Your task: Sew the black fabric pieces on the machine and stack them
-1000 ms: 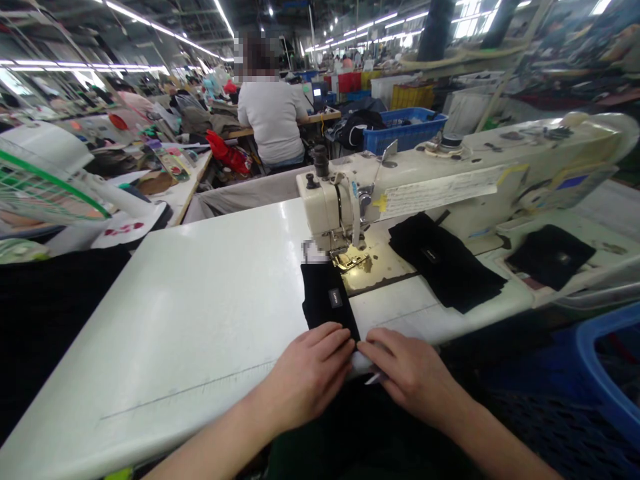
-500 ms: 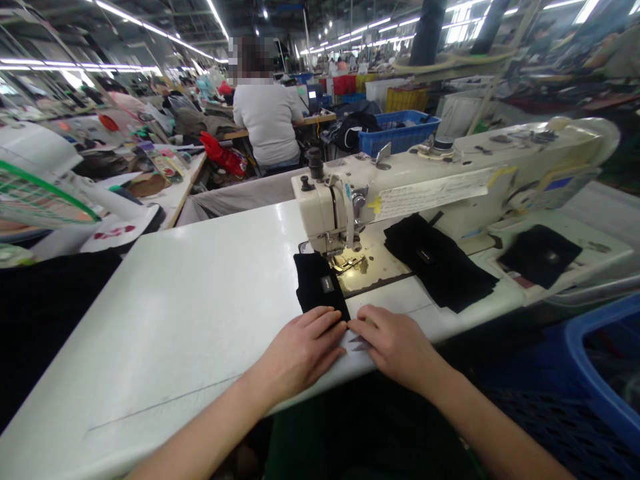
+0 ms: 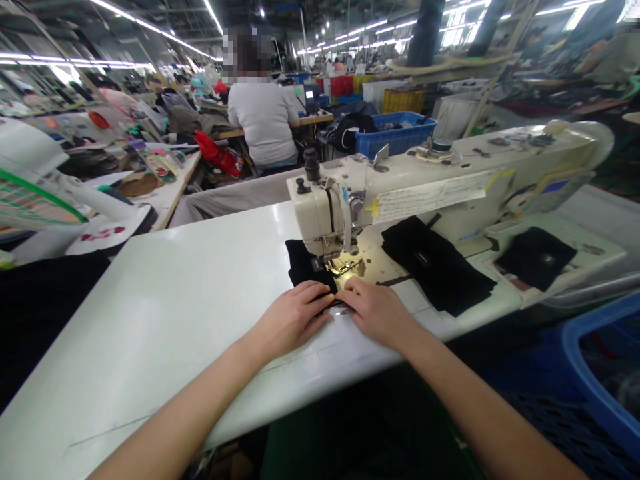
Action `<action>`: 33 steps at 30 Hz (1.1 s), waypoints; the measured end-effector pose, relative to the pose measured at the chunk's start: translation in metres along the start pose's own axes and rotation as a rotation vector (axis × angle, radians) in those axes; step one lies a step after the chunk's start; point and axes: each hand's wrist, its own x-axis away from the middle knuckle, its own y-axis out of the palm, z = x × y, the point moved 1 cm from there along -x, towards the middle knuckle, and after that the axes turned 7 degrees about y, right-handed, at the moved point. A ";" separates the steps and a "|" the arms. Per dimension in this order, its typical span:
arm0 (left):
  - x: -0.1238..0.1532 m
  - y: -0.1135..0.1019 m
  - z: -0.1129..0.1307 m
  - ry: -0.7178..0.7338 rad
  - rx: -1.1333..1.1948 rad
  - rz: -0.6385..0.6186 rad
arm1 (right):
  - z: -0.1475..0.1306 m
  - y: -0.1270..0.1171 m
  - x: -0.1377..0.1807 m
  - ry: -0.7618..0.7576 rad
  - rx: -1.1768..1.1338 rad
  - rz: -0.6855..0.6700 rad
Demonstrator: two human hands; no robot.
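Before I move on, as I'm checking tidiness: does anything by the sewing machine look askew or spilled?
Mildly: the stack of black fabric pieces right of the presser foot lies fanned, its edges uneven. No spill stands out.

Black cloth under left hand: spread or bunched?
Spread: the black cloth lies flat on the white table; the left hand covers part of it.
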 end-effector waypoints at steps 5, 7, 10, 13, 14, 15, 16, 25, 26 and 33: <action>-0.006 -0.002 -0.017 -0.014 -0.003 0.004 | 0.001 -0.001 -0.015 0.028 0.007 0.011; -0.008 -0.002 -0.024 -0.014 -0.010 0.005 | 0.000 -0.001 -0.018 0.041 0.011 0.016; -0.011 -0.003 -0.034 -0.016 -0.013 0.003 | -0.001 0.000 -0.018 0.058 0.016 0.022; -0.015 -0.004 -0.043 -0.022 -0.008 -0.001 | -0.001 0.000 -0.012 0.070 0.021 0.025; -0.016 -0.004 -0.045 -0.023 -0.008 -0.001 | 0.000 0.000 -0.010 0.074 0.021 0.025; -0.017 -0.004 -0.048 -0.024 -0.008 0.001 | 0.002 0.000 -0.008 0.079 0.021 0.024; -0.018 -0.004 -0.050 -0.025 -0.009 0.001 | 0.003 0.000 -0.006 0.085 0.020 0.022; -0.018 0.000 -0.056 -0.060 -0.039 0.013 | 0.012 -0.008 0.017 0.090 -0.010 0.100; -0.017 0.001 -0.055 -0.061 -0.041 0.017 | 0.013 -0.010 0.021 0.099 -0.020 0.139; -0.014 0.004 -0.054 -0.071 -0.018 0.052 | 0.046 -0.034 0.042 0.573 0.153 0.511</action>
